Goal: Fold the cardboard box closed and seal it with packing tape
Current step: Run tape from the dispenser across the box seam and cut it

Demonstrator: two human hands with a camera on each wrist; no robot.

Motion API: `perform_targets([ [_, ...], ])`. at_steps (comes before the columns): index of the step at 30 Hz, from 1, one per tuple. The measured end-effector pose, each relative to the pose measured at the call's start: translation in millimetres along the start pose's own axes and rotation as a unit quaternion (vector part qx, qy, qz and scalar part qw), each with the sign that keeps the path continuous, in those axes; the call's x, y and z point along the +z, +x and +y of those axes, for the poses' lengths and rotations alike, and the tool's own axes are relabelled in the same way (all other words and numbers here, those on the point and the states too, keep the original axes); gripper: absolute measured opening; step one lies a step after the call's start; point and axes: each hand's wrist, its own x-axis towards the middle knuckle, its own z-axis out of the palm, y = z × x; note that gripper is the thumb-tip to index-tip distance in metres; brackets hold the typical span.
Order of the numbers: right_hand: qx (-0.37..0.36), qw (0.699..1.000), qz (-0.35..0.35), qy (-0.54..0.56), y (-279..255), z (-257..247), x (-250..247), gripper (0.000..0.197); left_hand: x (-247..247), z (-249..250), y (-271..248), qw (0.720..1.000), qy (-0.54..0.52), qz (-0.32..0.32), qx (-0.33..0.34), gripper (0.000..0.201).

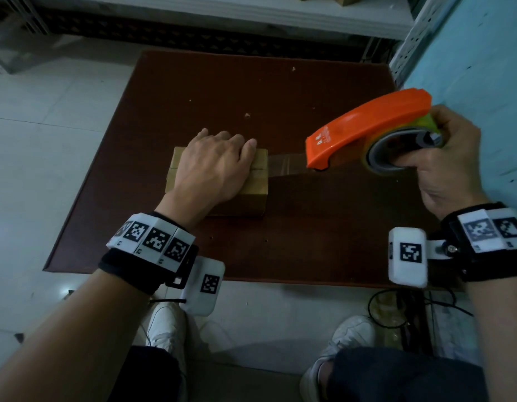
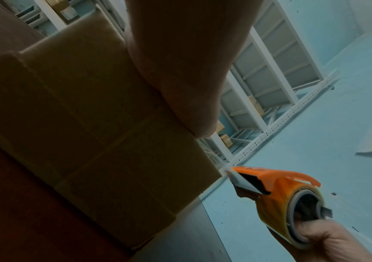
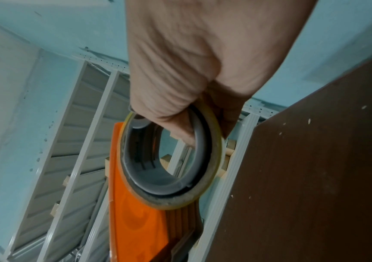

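A small closed cardboard box point(image 1: 251, 192) point(image 2: 91, 124) lies on the brown board point(image 1: 280, 97). My left hand point(image 1: 216, 163) point(image 2: 180, 62) presses flat on its top, fingers straight, reaching the right edge. My right hand point(image 1: 448, 163) point(image 3: 191, 70) grips an orange tape dispenser point(image 1: 367, 126) point(image 2: 276, 187) point(image 3: 140, 221) to the right of the box, fingers hooked through the grey core of the tape roll point(image 1: 396, 152) point(image 3: 171, 159). A clear strip of tape point(image 1: 286, 163) stretches from the box's top edge to the dispenser's mouth, held above the board.
The brown board point(image 3: 314, 177) lies on a pale tiled floor point(image 1: 48, 111). A blue wall point(image 1: 483, 53) stands close on the right and white metal shelving point(image 1: 251, 13) point(image 2: 270, 62) runs along the back. My white shoes point(image 1: 164, 326) and black cables point(image 1: 396, 311) lie below the board's near edge.
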Motion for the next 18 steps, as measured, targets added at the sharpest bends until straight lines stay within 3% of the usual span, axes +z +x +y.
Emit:
perform_targets([
  [9,-0.043,0.996,0.003,-0.082,2.7,1.1,-0.8,0.042,0.0,3.5,-0.6,1.0,0.0,-0.001,-0.005,0.056],
  [18,-0.089,0.972,-0.069,-0.204,1.8,2.9,6.9,0.036,0.3,2.6,0.8,1.0,0.0,-0.002,-0.004,0.055],
])
